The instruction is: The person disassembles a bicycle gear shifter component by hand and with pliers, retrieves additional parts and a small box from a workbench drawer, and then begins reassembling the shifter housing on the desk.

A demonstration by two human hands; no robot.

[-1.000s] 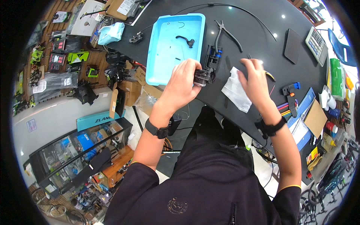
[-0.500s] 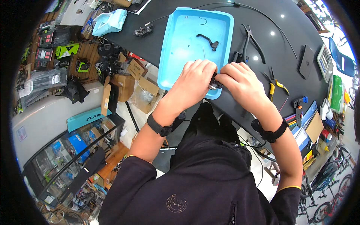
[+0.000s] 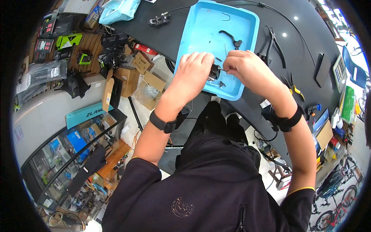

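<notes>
Over the near end of the light-blue tray (image 3: 190, 43), my left hand (image 3: 192, 72) is closed around a small black mechanical part (image 3: 214, 72), mostly hidden by the fingers. My right hand (image 3: 247, 66) is beside it, pinching at a thin piece that sticks out toward the part; its kind is too small to make out. Inside the tray lie a black brake lever (image 3: 232, 40), a bent bit of wire (image 3: 227, 16), a small dark pin (image 3: 218, 59) and a small dark piece (image 3: 222, 84) near the front rim.
Right of the tray lie black-handled pliers (image 3: 273, 46), yellow-handled pliers (image 3: 295, 89), a dark flat case (image 3: 322, 70) and a calculator (image 3: 339, 70). A black cable (image 3: 286, 19) runs along the back to a brake caliper (image 3: 159, 20). Cardboard boxes (image 3: 127, 79) stand on the left.
My hands have drawn slightly apart, the right one moving off the black part's side. A small dark piece and a pin now show in the tray. The whole view has shifted a little.
</notes>
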